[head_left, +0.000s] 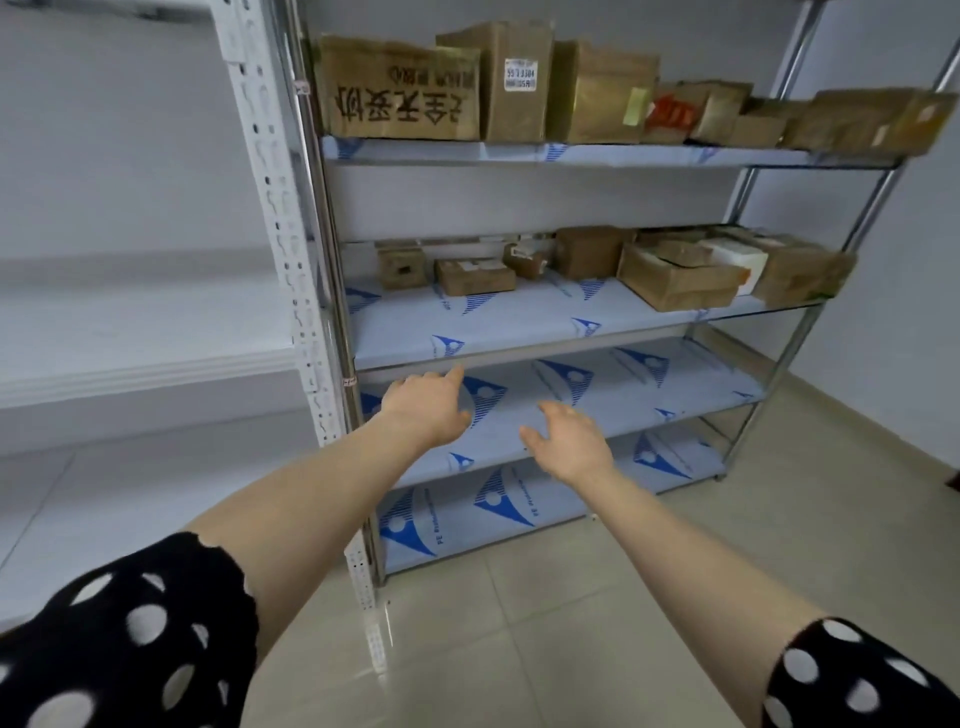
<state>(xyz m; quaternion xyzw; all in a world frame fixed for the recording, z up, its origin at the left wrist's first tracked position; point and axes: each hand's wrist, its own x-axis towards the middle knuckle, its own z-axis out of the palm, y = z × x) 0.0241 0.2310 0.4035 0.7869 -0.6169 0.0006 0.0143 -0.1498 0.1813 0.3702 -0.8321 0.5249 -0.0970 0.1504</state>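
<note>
Both my arms reach out toward a metal shelf rack (332, 270) whose boards carry blue-printed protective film. My left hand (428, 405) is held out with relaxed fingers, its fingertips near the front edge of the middle shelf (498, 332), and it holds nothing. My right hand (569, 439) hovers lower and to the right, in front of the bare third shelf (613, 395), fingers loosely spread and empty. A small flat cardboard box (475, 276) lies on the middle shelf above my hands.
Large cardboard boxes (400, 91) fill the top shelf; more small boxes (680, 275) crowd the middle shelf's back and right. A white slotted rack (275, 171) stands at the left. Beige tiled floor (623, 571) spreads below, with a wall at the right.
</note>
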